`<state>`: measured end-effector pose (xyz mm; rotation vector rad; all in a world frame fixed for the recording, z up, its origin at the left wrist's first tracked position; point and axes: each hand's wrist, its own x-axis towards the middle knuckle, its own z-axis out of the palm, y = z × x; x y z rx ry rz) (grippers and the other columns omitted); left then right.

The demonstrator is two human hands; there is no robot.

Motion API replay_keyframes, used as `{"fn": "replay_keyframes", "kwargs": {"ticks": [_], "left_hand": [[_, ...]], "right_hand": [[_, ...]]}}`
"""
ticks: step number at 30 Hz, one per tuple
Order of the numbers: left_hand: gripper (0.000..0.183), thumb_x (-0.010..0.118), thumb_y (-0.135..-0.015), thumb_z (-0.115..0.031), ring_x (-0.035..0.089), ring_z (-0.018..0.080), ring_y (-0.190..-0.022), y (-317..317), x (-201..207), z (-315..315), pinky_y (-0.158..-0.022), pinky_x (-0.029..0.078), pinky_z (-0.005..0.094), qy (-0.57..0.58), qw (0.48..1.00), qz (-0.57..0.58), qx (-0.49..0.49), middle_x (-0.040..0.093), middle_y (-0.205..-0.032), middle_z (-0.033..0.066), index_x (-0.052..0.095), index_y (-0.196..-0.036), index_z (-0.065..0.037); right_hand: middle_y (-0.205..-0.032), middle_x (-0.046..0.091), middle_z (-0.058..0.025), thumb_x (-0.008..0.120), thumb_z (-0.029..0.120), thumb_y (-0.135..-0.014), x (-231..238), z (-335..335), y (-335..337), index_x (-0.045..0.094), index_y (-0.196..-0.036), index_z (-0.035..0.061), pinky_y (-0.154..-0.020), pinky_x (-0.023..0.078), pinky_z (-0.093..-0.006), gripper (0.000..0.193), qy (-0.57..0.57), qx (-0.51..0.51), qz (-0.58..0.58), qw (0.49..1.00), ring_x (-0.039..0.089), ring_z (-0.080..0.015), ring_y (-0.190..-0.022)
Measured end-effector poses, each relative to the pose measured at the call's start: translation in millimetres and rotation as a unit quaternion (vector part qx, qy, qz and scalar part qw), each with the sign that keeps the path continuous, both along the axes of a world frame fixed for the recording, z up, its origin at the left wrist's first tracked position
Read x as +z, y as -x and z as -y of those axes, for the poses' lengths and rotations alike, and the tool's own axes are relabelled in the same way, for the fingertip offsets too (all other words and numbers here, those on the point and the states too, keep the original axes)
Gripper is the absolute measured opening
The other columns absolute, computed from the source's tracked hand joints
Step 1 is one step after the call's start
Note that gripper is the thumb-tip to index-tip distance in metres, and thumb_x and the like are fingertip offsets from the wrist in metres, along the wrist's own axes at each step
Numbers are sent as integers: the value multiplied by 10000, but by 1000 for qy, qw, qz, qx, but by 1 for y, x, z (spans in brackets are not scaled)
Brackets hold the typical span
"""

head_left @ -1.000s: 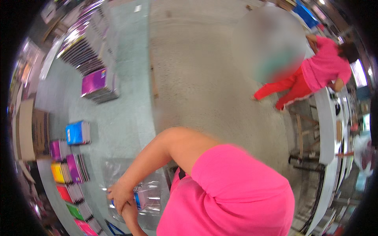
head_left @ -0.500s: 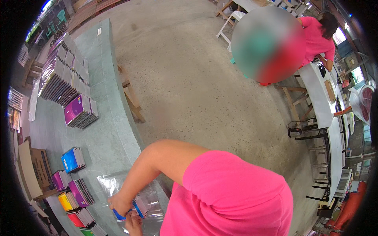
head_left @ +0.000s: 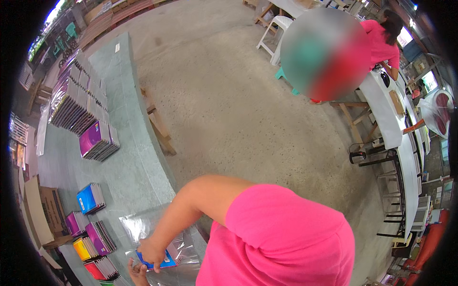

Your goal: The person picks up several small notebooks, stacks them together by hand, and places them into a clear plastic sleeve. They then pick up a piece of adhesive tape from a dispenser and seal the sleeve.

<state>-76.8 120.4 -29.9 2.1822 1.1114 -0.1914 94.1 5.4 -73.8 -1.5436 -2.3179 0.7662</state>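
R hand (head_left: pixel 152 253) angled down on blue notebook (head_left: pixel 168 261), grip unclear; L hand (head_left: pixel 137 273) alongside w/ fingers parted.

A smooth, matt, grey-green finish is shown by the surface (head_left: pixel 112 162). Near its right edge, clear, glossy plastic film (head_left: pixel 134 225) is creased and streaked with highlights, and a blue notebook (head_left: pixel 168 261) is faced with a smooth, slightly shiny cover. Toward the left edge, purple notebooks (head_left: pixel 90 139) are bound in glossy covers around matt paper pages. The box (head_left: pixel 51 209) there is made of matt brown cardboard. Under the right edge, a trestle (head_left: pixel 162 136) is built of bare wood.
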Motion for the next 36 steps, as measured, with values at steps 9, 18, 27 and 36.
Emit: {"fn": "replay_keyframes", "kwargs": {"ticks": [9,18,27,36], "left_hand": [[323,648,-809,-188,573,284,-823,0,-18,-12,-773,458,362,-100,990,92,47,631,-892,190,612,-1012,61],[441,698,-731,-150,558,348,-986,-31,38,52,-859,441,403,-218,923,140,-285,580,-1100,204,574,-1127,1],[433,715,-606,-71,517,287,-905,-7,-36,-9,-757,420,360,-99,958,60,-262,536,-916,133,571,-1010,-14],[407,694,-424,80,505,262,-874,-36,3,38,-741,412,327,12,994,67,-80,518,-827,96,531,-791,14]], "right_hand": [[-981,635,84,708,414,-655,-17,1,9,687,-927,291,-866,355,-535,299,-148,19,146,978,468,-293,-1101],[-1058,580,109,605,337,-749,-13,11,1,670,-964,246,-849,338,-510,242,-161,32,97,982,456,-269,-1092],[-1017,582,34,698,416,-651,-19,15,-4,677,-890,174,-846,347,-410,341,-227,-84,52,969,451,-229,-1077],[-1081,590,27,710,459,-650,3,6,-15,684,-937,165,-869,355,-431,412,-59,2,79,995,460,-234,-1129]]}}
